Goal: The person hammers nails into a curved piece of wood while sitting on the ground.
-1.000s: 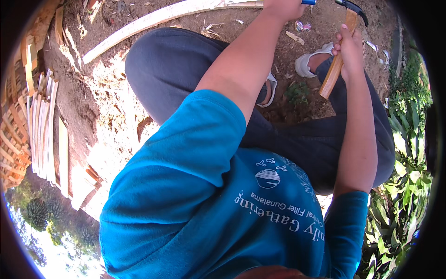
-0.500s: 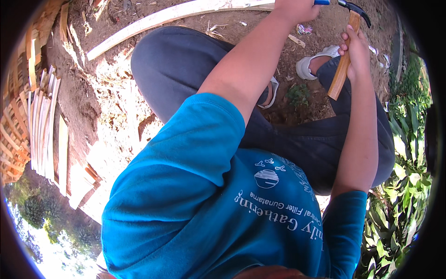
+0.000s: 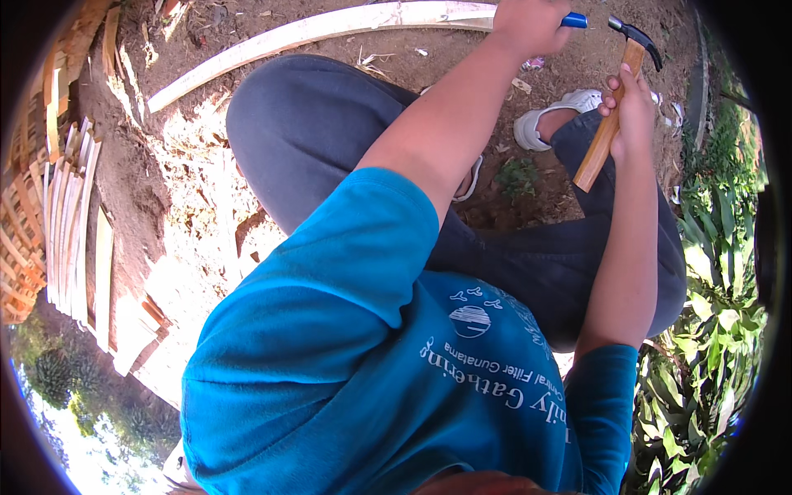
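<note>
My left hand [image 3: 532, 29] is closed in a fist around a tool with a blue handle [image 3: 575, 20]; its working end is hidden. The fist is at the right end of a long pale wooden strip [image 3: 330, 26] on the ground; whether they touch I cannot tell. My right hand [image 3: 634, 111] grips the wooden handle of a claw hammer [image 3: 610, 136] near its head. The hammer's dark metal head is just right of the blue handle's end, with a small gap between them.
My bent legs [image 3: 322, 124] and a white shoe [image 3: 540, 124] lie below the hands. Several wooden slats [image 3: 70, 231] are stacked at the left, beside woven strips [image 3: 21, 247]. Leafy plants [image 3: 709, 330] line the right side. A small green plant [image 3: 518, 177] grows between my legs.
The view has shifted a little, so both hands, the blue handle and the hammer appear lower. The grips are unchanged, and a small gap remains between hammer head and blue handle.
</note>
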A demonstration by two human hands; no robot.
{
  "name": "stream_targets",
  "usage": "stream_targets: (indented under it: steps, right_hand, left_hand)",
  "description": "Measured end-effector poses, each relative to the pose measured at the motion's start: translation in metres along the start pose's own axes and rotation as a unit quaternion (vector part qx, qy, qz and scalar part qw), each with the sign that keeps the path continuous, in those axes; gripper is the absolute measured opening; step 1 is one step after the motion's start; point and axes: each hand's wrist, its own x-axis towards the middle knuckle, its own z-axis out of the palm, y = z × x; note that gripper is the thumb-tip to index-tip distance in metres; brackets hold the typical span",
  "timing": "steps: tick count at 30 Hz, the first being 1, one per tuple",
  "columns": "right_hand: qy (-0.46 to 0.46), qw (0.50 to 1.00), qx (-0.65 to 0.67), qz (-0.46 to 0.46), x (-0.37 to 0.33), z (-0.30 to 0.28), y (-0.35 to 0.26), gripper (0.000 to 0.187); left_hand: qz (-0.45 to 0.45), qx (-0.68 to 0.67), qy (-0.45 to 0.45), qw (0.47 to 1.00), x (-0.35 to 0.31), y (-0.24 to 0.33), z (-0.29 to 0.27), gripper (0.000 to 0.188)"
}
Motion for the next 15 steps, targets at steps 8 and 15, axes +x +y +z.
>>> stream_targets:
  steps: [8, 15]
  right_hand:
    - [-0.030, 0.998, -0.036, 0.053, -0.017, 0.006, 0.019, 0.014]
    - [-0.029, 0.998, -0.049, 0.038, -0.013, -0.001, 0.007, 0.015]
  left_hand:
    - [0.014, 0.014, 0.002, 1.000, -0.002, -0.017, 0.021, 0.017]
    - [0.004, 0.018, 0.008, 1.000, -0.001, -0.019, 0.022, 0.014]
